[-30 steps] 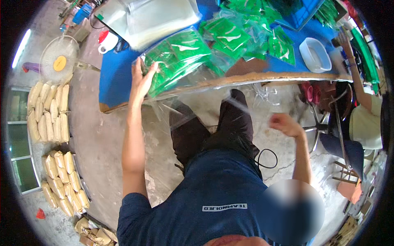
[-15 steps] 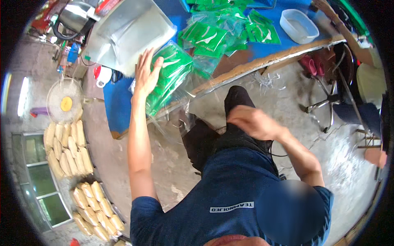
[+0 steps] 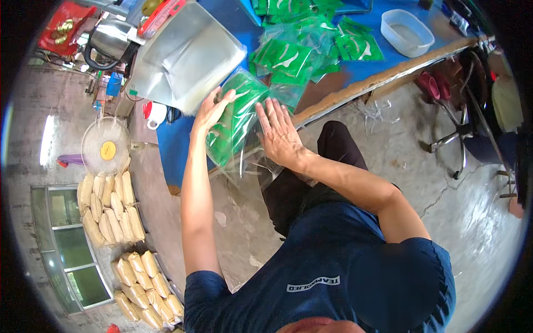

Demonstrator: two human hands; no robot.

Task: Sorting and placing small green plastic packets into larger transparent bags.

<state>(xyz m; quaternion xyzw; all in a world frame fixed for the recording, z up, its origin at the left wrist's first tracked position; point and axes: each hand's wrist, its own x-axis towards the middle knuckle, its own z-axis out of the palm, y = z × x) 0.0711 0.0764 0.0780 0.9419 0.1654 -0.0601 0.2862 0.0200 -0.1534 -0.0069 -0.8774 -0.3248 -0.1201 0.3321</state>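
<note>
A clear plastic bag with green packets inside lies at the near edge of the blue-topped table, its loose clear end hanging over the edge. My left hand rests along the bag's left side, fingers stretched and thumb over its top. On the bag's right side is my right hand, open, with its fingers extended against the plastic. Beyond the bag, several green packets in clear wrapping lie in a loose pile. A large pale, translucent box stands left of the bag.
A small clear tub sits at the table's right. A metal kettle and a red-and-white mug are at the left. A mesh fan and stacked tan bags stand left; a wheeled chair stands right.
My right hand has come up from over my lap to the bag's right side, its fingers now spread. My left hand stays at the bag's left side. The view has shifted slightly.
</note>
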